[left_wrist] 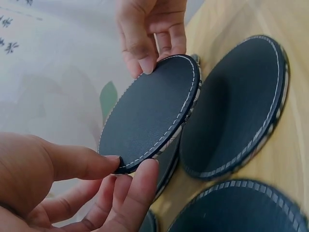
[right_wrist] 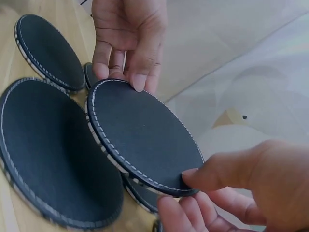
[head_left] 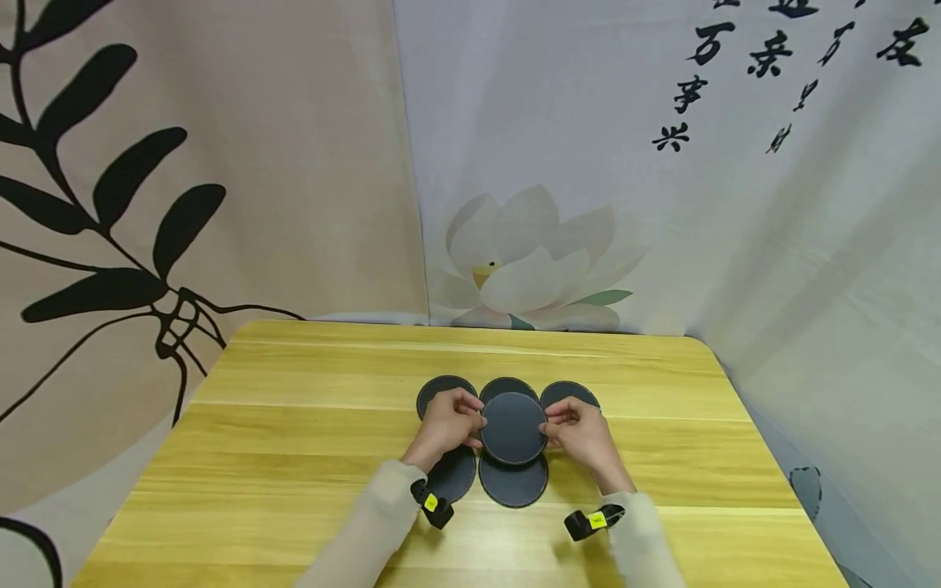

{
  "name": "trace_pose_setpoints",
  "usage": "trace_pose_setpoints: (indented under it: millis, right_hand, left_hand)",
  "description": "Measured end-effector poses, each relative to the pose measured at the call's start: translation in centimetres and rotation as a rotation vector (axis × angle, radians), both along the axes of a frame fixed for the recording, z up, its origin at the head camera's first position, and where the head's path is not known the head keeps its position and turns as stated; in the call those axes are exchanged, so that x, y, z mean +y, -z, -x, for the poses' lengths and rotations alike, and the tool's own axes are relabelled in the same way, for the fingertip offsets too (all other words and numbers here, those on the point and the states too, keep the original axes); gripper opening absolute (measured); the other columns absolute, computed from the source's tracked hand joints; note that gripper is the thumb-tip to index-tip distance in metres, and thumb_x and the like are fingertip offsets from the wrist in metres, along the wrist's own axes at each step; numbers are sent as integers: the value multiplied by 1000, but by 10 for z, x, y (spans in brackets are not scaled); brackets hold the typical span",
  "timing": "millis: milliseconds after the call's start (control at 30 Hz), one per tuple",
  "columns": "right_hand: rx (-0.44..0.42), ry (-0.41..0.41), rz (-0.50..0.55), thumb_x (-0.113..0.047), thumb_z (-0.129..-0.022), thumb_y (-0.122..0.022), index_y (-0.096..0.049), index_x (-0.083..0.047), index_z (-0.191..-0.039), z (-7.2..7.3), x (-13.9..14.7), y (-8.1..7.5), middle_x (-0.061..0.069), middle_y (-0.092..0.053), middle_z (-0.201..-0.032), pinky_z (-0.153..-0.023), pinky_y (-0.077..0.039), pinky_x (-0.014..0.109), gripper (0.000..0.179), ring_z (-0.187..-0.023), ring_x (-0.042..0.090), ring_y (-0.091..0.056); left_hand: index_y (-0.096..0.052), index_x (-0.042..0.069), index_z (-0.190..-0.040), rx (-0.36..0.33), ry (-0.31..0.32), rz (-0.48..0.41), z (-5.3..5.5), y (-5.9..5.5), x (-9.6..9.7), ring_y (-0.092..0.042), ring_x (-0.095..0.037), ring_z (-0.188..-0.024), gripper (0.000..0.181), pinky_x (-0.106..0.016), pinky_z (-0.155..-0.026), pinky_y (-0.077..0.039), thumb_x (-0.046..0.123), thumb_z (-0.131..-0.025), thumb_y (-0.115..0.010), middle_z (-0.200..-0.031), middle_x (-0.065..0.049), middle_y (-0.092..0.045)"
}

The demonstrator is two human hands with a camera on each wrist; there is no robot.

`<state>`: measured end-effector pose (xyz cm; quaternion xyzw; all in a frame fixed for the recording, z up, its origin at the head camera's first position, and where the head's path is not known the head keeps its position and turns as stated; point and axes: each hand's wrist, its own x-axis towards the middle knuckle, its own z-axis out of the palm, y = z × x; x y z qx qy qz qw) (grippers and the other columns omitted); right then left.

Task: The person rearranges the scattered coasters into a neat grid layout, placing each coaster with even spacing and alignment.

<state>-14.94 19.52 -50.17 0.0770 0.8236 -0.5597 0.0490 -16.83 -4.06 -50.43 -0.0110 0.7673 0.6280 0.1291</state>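
Observation:
A round black coaster (head_left: 514, 429) with pale stitching round its rim is held up above the table between both hands. My left hand (head_left: 445, 426) pinches its left edge, thumb on top and fingers beneath. On the opposite edge my right hand (head_left: 584, 437) pinches it in the same way. Below it lie matching coasters: a front middle coaster (head_left: 513, 483), a front left coaster (head_left: 452, 474) partly under the left wrist, and a back row with a left coaster (head_left: 443, 390), a middle coaster (head_left: 507, 385) and a right coaster (head_left: 569, 394). The held coaster partly hides the middle ones.
The coasters lie on a light wood-grain table (head_left: 294, 408). Behind it hangs a pale curtain (head_left: 331, 163) printed with leaves, a lotus and dark characters. Each wrist wears a black strap-on camera, the left camera (head_left: 439, 510) and the right camera (head_left: 584, 525).

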Motion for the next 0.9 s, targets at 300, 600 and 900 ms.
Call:
trace_pose_setpoints:
  millis: [300,600,900]
  right_hand:
    - [-41,17,-53,-6,-88,-77,-68,1,-103,-10,25,-1,13,-69,-90,-70,-65,40,19,-75,25,-71]
    - [-84,21,-11,-6,-90,-75,-66,3,-108,-19,48,-1,15,-67,-94,-73,-66,41,23,-77,27,-72]
    - [-118,2,-38,-7,-92,-74,-65,3,-116,-25,70,0,15,-68,-97,-73,-66,38,28,-79,23,-71]
  left_hand:
    - [-68,-1,-104,-11,40,19,-3,2,26,-72,-28,-63,18,-43,-65,-66,-5,-87,-74,-83,-11,-65]
    - [-68,-1,-102,-8,55,14,-4,2,51,-71,-30,-61,19,-41,-61,-65,-8,-86,-73,-82,-11,-65]
    - [-67,-1,-98,16,84,46,-6,0,75,-70,-27,-56,16,-38,-57,-65,-9,-85,-74,-76,-7,-64]
